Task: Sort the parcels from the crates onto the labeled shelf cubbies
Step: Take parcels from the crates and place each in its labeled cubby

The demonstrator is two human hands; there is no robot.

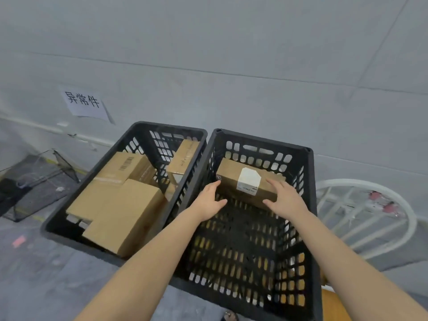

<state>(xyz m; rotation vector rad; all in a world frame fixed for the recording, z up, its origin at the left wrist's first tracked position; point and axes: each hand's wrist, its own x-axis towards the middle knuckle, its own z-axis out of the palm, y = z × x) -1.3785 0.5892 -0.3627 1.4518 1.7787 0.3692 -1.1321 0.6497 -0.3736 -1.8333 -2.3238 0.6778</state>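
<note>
A small brown parcel (229, 178) with a white label lies tilted at the far end of the right black crate (261, 140), the only parcel there. My left hand (209, 201) touches the parcel's left end with straight fingers, thumb spread toward its near side. My right hand (286, 200) rests its fingers on the parcel's top right, thumb against the near face. The left black crate (166, 126) holds several cardboard boxes, the biggest one (125, 214) in front.
A paper sign with handwritten characters (83, 103) is stuck on the grey wall behind the crates. A black wire mesh basket (39, 179) lies on the floor at left. A white round metal frame (370, 205) lies at right. An orange object (333, 304) shows at bottom right.
</note>
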